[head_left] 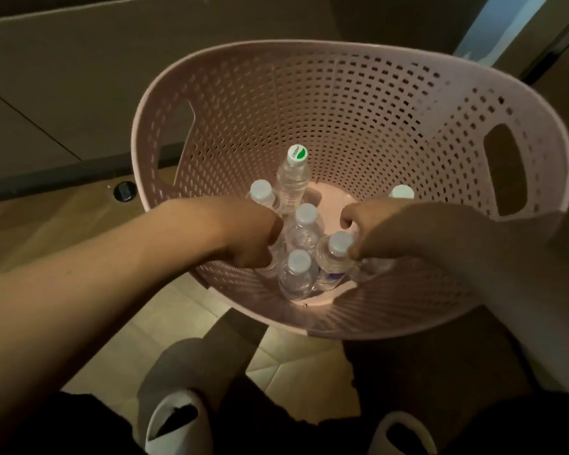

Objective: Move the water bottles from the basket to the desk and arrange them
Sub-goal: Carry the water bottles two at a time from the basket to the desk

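Observation:
A pink perforated basket point(342, 110) stands on the floor and holds several clear water bottles with white caps, all upright. The tallest bottle point(293, 178) has a green and white cap and stands at the back. My left hand point(250, 234) reaches in from the left, its fingers curled around a bottle point(274, 257) that is mostly hidden under it. My right hand point(385, 231) comes in from the right, with thumb and fingers closed around the shoulder of a white-capped bottle point(334, 254). Two more bottles point(304, 224) point(298, 274) stand between my hands.
The basket sits on a tiled floor point(296, 362) next to a beige wall panel point(63, 93) with a dark skirting. A round floor socket point(124, 191) lies left of the basket. My feet in white slippers point(174, 418) are in front of it.

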A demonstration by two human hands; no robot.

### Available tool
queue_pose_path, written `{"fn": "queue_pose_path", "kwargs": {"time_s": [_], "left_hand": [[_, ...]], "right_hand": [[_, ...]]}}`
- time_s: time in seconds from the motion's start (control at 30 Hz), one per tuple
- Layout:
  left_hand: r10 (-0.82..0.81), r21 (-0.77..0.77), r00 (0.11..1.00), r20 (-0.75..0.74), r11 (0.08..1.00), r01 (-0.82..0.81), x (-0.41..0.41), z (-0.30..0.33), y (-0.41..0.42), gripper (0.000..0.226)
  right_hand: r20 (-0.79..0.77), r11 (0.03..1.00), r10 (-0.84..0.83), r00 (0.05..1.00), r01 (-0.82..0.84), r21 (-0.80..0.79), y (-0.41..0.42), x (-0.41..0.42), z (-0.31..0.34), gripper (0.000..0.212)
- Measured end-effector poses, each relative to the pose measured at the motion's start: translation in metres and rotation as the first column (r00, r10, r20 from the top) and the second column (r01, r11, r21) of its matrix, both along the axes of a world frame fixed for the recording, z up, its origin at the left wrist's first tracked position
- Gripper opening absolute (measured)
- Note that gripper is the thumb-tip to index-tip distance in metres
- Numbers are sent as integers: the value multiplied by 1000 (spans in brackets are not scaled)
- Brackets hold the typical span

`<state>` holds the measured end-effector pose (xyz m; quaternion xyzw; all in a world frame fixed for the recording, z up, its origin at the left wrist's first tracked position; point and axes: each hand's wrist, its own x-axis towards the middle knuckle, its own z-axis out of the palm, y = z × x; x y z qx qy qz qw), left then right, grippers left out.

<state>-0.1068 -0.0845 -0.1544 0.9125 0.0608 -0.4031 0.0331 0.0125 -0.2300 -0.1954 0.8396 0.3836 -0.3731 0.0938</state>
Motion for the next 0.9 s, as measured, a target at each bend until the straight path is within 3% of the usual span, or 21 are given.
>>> {"fn": "queue_pose_path", "kwargs": {"time_s": [0.1, 0.2, 0.5, 0.77, 0.9], "left_hand": [[-5, 19, 1000, -11, 1000, 5, 4, 1, -3, 41], [-7, -21, 997, 71, 1000, 9, 7, 0, -14, 39], [-133, 31, 991, -10, 991, 134, 11, -36, -28, 40], [-175, 41, 973, 153, 984, 170, 19, -47, -33, 37], [-271, 111, 929, 252, 962, 250, 24, -19, -22, 34]], "right_hand": [[-52, 998, -5, 999, 8, 70, 6, 9, 0, 51], [-58, 996, 52, 997, -48, 70, 9, 0, -4, 41], [140, 946, 265, 954, -285, 152, 12, -14, -19, 41], [53, 956, 194, 980, -200, 212, 4, 4, -13, 34], [-17, 957, 175, 984, -166, 238, 2, 7, 12, 39]]}}
